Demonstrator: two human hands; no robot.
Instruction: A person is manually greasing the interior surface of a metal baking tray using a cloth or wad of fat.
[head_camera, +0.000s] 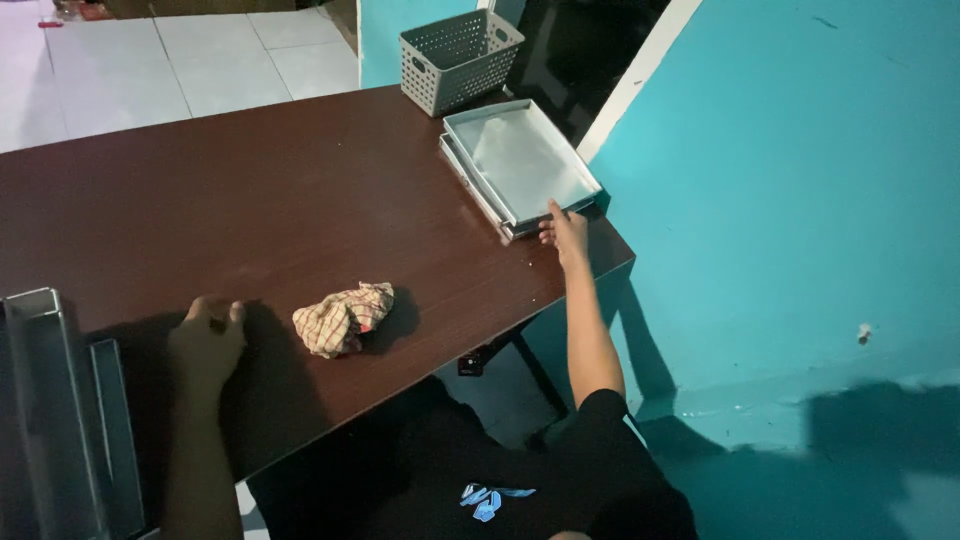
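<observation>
We see a dark brown worktop (270, 200) against a turquoise wall (800, 200). Our right hand (565, 228), fingers open, touches the grey tray (520, 160); our left hand (207, 335) rests curled near a checked cloth (342, 317).

Between the left hand (205, 335) and the right hand (565, 228) the brown table (250, 200) lies mostly bare — only a crumpled checked cloth (343, 318) sits near the front edge. At the far right corner the stacked metal trays (520, 160) and a grey perforated basket (458, 58) crowd the top, hemmed by the turquoise wall (800, 180) — at the left, upright metal trays (60, 410) block the near corner.
</observation>
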